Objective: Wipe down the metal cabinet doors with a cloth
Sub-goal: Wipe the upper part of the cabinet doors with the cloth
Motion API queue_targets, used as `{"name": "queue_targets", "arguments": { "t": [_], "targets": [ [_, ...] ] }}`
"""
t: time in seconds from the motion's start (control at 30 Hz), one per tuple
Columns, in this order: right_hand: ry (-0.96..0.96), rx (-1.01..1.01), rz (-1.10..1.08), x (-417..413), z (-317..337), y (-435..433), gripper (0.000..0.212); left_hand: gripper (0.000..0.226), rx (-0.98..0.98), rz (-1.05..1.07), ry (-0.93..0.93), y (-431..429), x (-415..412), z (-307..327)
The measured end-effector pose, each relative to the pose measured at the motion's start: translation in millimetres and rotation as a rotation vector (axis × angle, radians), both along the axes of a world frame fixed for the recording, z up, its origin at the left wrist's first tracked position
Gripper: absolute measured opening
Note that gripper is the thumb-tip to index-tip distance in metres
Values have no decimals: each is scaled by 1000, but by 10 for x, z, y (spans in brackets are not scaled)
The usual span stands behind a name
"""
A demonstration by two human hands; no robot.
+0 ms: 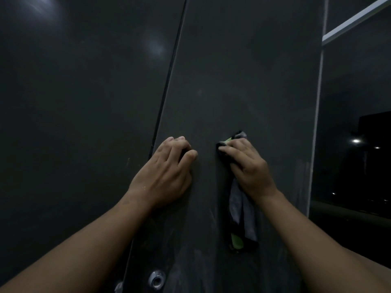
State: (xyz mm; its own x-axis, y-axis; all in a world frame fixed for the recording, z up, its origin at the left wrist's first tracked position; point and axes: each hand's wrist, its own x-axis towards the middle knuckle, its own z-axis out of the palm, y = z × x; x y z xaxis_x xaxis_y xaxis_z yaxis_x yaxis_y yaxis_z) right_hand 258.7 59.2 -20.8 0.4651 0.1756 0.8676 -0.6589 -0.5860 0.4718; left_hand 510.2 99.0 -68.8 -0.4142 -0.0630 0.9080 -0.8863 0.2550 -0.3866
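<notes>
The right hand (247, 166) grips a grey-green cloth (241, 208) against the metal cabinet door (243, 81), the cloth's tail hanging below the palm. Just left of it, the left hand (167, 170) rests on the door, fingers curled; whether they hold anything is unclear.

left cabinet door (84, 102): dark grey, plain, with soft pale glare spots
right cabinet door (243, 81): dark grey, whitish smears low down and near its right edge
door seam (168, 81): thin black line
cloth (241, 208): grey, with black and lime-green patches
lock (156, 280): silver
edge trim (316, 134): pale grey-white
</notes>
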Motion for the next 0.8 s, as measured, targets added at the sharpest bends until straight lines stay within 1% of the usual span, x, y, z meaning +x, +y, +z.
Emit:
{"name": "queue_targets", "arguments": {
  "t": [0.13, 0.2, 0.23, 0.3, 0.4, 0.47, 0.5, 0.53, 0.57, 0.6, 0.63, 0.7, 0.73, 0.8],
  "targets": [
    [-368, 93, -42, -178, -10, -38, 48, 44, 56, 53, -46, 43, 28, 52],
    [-460, 142, -42, -264, -143, -34, 52, 48, 71, 86, -59, 54, 38, 80],
    [-473, 163, -40, -304, -232, -26, 53, 48, 69, 97, -51, 58, 31, 89],
    [-435, 217, -69, -416, -434, -4, 55, 47, 51, 112, -16, 86, -28, 126],
    [-254, 288, -115, -694, -652, 114, 51, 36, 36, 31, 29, 161, -239, 271],
    [-83, 300, -157, -887, -564, 224, 46, 38, 76, -26, 5, 160, -389, 332],
    [-28, 290, -194, -960, -464, 267, 45, 39, 96, -21, -30, 134, -440, 331],
    [-25, 266, -220, -1027, -347, 277, 46, 40, 106, 6, -72, 94, -471, 311],
    [-80, 236, -223, -1088, -220, 265, 48, 39, 105, 39, -109, 54, -484, 283],
    [-179, 212, -196, -1136, -90, 249, 48, 38, 97, 63, -127, 30, -483, 262],
    [-303, 203, -140, -1169, 38, 237, 47, 36, 84, 79, -128, 18, -481, 251],
    [-537, 243, -8, -1196, 279, 198, 43, 40, 80, 99, -121, 18, -485, 250],
    [-614, 276, 27, -1182, 378, 166, 42, 43, 87, 110, -122, 20, -491, 253],
    [-683, 318, 23, -1096, 471, 66, 41, 45, 103, 126, -120, 7, -494, 254]
  ]
}}
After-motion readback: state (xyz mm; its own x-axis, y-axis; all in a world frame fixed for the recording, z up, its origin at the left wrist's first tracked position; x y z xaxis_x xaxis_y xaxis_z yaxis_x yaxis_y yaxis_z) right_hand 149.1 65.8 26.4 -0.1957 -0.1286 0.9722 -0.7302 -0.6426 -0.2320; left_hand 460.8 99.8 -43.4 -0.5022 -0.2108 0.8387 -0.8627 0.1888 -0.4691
